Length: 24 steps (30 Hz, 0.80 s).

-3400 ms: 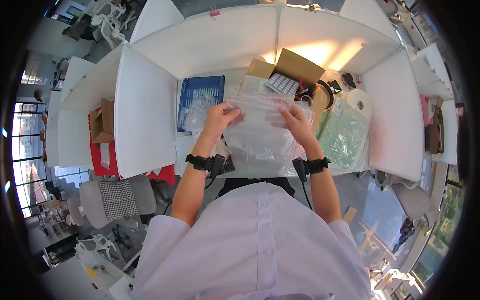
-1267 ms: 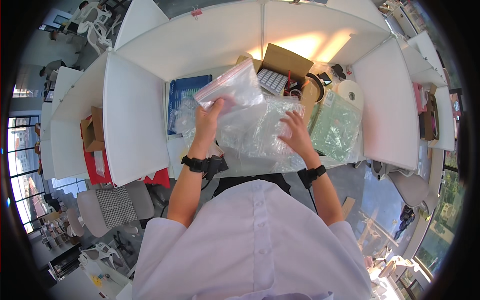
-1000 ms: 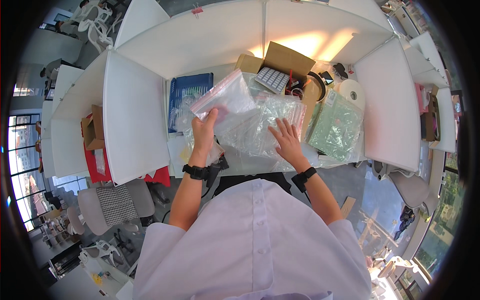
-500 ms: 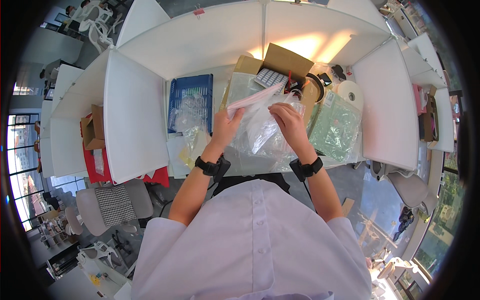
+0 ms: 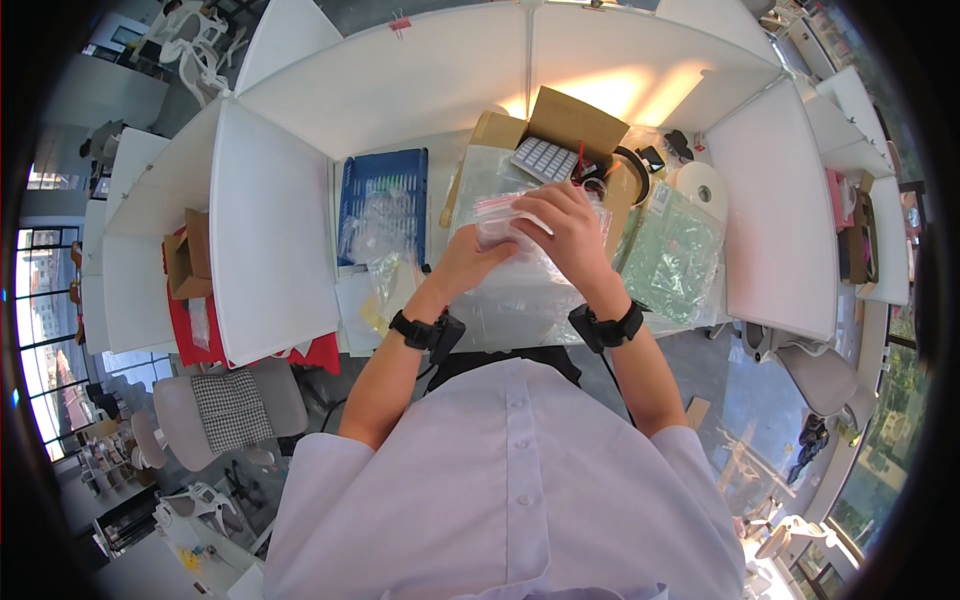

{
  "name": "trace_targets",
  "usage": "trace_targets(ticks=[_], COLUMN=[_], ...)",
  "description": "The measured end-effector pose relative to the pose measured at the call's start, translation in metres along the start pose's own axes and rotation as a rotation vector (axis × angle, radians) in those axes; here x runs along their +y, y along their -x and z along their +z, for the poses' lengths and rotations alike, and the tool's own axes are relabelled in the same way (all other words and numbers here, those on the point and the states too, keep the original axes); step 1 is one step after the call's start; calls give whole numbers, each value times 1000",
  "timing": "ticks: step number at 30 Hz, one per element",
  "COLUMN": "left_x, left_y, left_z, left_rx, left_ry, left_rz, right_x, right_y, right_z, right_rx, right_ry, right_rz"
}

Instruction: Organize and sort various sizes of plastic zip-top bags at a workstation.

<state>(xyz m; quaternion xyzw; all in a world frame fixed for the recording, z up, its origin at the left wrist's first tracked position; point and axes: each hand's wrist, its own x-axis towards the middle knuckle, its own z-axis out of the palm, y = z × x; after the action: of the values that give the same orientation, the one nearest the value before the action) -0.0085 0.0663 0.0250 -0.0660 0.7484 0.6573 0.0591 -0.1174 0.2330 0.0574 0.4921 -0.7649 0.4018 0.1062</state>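
Note:
Over the middle of the desk, a stack of clear zip bags (image 5: 493, 222) with pink-red striped edges lies between my two hands. My left hand (image 5: 468, 262) grips the stack from the near left, thumb on top. Bent over its right side are the fingers of my right hand (image 5: 566, 232), closed on the bags and partly hiding them. Loose clear plastic (image 5: 530, 275) lies beneath my hands. Just beyond them an open cardboard box (image 5: 575, 120) holds a white keypad-like panel (image 5: 544, 158) and small items with red and orange parts.
A blue slotted basket (image 5: 383, 170) with crumpled clear plastic stands on the left. To the right lie a green bubble-wrap pack (image 5: 672, 255), a white roll (image 5: 700, 190) and a black ring-shaped item (image 5: 634, 165). White partitions (image 5: 420, 75) enclose the desk on three sides.
The hanging, fanned-out bags are now gathered flatter and lower between my hands. My right hand has moved left onto them; my left hand has turned inward.

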Motion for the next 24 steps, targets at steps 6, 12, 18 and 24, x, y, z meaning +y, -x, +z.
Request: trace_targets(ticks=[6, 12, 18, 24], left_x=[-27, -33, -44, -53], left_y=[17, 27, 28, 36], left_z=[-36, -52, -49, -65], left_rx=[224, 577, 643, 763], left_ry=[236, 361, 330, 308], left_rz=[-38, 81, 103, 121], right_x=[52, 59, 59, 41], right_y=[68, 154, 159, 137], right_z=[-4, 44, 71, 72], right_rx=[299, -122, -149, -91], right_ry=[-132, 206, 317, 318], right_rz=[548, 840, 859, 641])
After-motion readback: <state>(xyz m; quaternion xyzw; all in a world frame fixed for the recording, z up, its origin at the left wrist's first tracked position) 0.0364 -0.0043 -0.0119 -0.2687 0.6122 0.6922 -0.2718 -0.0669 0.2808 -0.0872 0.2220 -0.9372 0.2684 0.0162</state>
